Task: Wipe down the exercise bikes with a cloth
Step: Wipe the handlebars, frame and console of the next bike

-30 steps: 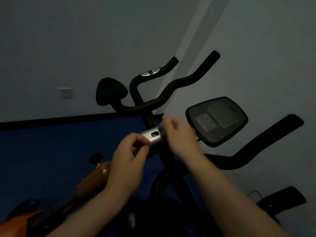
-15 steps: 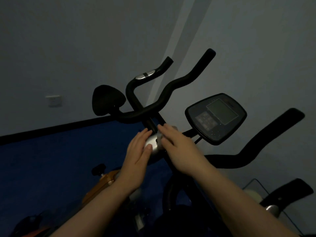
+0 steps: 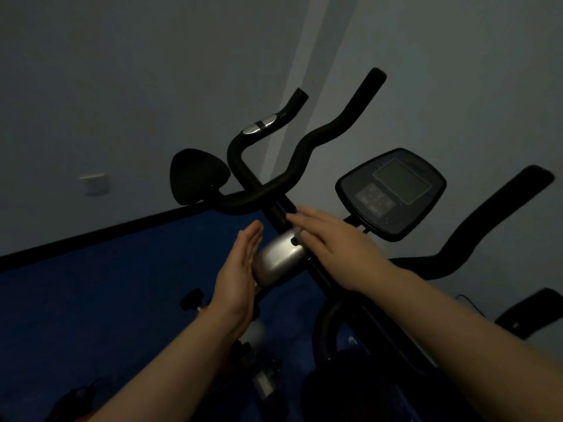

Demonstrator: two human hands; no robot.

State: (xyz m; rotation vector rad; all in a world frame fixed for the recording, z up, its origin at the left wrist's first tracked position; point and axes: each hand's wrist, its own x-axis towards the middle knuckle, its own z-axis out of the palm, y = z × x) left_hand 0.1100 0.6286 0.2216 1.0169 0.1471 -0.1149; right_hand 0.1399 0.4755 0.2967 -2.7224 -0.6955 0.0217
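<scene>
A black exercise bike stands before me in dim light, with curved handlebars (image 3: 304, 159) above a silver collar (image 3: 280, 258) on the stem. My left hand (image 3: 240, 269) is flat and edge-on, its palm close against the collar's left side. My right hand (image 3: 332, 242) lies flat with fingers stretched out over the collar's right side and the stem. No cloth shows clearly in either hand. The bike's console (image 3: 393, 190) sits just right of my right hand.
A second black handlebar (image 3: 487, 220) rises at the right near the wall. A black pad (image 3: 198, 176) sits left of the handlebars, a black knob (image 3: 192, 300) below my left hand. Blue floor (image 3: 91, 300) spreads left; a wall socket (image 3: 94, 182) is above it.
My left hand went from pinching the collar to a flat, open palm beside it. My right hand flattened and slid along the collar. The view shifted slightly.
</scene>
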